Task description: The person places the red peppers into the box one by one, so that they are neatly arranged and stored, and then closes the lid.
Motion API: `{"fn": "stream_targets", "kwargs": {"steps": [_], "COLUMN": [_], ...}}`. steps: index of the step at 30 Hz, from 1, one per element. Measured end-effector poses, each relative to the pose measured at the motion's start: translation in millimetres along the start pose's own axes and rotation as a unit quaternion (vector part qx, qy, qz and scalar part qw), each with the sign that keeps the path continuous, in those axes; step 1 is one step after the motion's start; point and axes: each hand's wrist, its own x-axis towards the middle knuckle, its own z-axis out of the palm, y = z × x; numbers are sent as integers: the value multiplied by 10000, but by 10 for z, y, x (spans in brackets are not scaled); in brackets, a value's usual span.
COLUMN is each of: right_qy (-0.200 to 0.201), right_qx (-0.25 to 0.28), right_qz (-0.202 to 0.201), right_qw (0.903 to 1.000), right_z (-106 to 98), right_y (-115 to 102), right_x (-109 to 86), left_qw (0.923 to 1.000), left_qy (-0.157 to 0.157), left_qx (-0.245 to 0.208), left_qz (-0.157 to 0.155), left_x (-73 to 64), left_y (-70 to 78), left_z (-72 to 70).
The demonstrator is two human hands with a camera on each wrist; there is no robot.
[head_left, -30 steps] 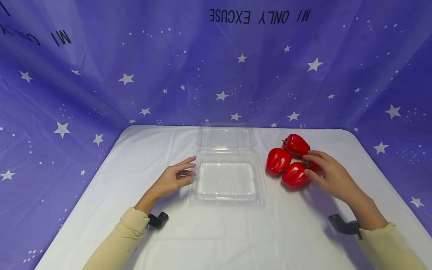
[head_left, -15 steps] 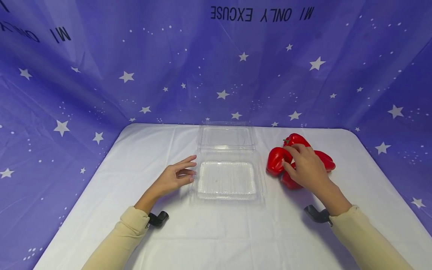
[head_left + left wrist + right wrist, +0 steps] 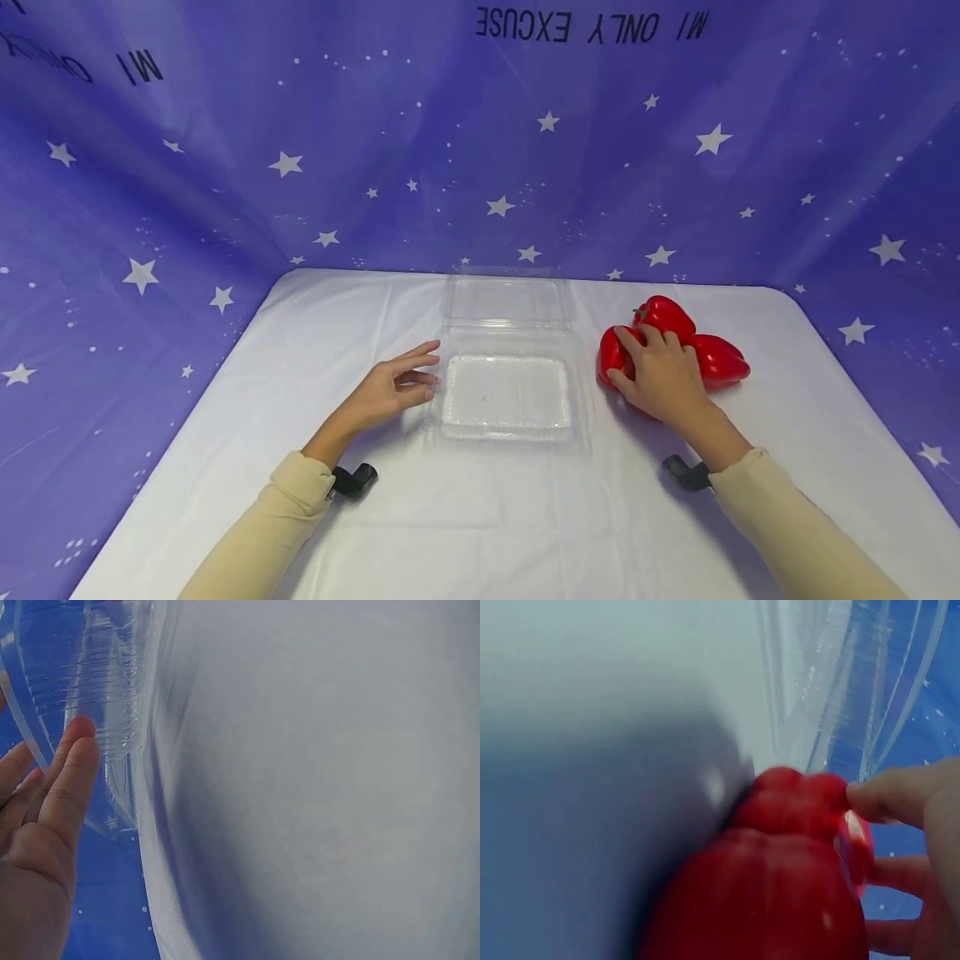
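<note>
A clear plastic clamshell container (image 3: 510,400) lies with its lid (image 3: 506,300) folded back at the table's centre. At its left rim is my left hand (image 3: 378,392), fingers fairly straight; in the left wrist view the fingertips (image 3: 84,742) reach the container's side. My right hand (image 3: 663,379) has its thumb and fingers around the leftmost red bell pepper (image 3: 610,358). In the right wrist view, the thumb presses that pepper (image 3: 791,802). Another bell pepper (image 3: 757,907), mostly hidden under the hand in the head view, lies nearer the wrist.
One bell pepper (image 3: 667,314) with a green stem lies behind the right hand, another bell pepper (image 3: 722,362) to its right. A white cloth (image 3: 480,533) covers the table. A purple star-printed curtain (image 3: 420,133) surrounds the back and sides.
My right hand has moved left from the right-hand bell pepper, across the front one, onto the leftmost one. The left hand and container have stayed in place.
</note>
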Motion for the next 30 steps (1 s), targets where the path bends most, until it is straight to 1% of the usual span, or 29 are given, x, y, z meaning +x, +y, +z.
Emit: {"fn": "stream_targets", "kwargs": {"steps": [4,7,10,14,17,20,30], "right_qy": [242,317,259,201,130,-5,-160], "right_qx": [134,328,563,809,844,851,1307], "right_qz": [-134,-50,-12,-252,-454,-547,-657], "right_qw": [9995,9989,9981,9962,9953,9949,9891], "right_z": [40,82,111,108,87,79,43], "right_y": [-24,-21,8,74,120,157,230], "right_x": [30,38,25,-5,-33,-63,-119], "left_qw": [10000,10000,9999,9999,10000,10000,9994], "left_qy": [58,1,-28,5,29,30,-38], "left_qx": [-25,-75,-105,-92,-59,1,341], "left_qz": [-37,-14,13,69,67,24,-55], "left_x": [-6,-8,-8,-4,6,16,23], "left_y": [-1,-5,-1,2,6,10,30], "left_z": [-18,-16,-7,-7,-10,-9,12]}}
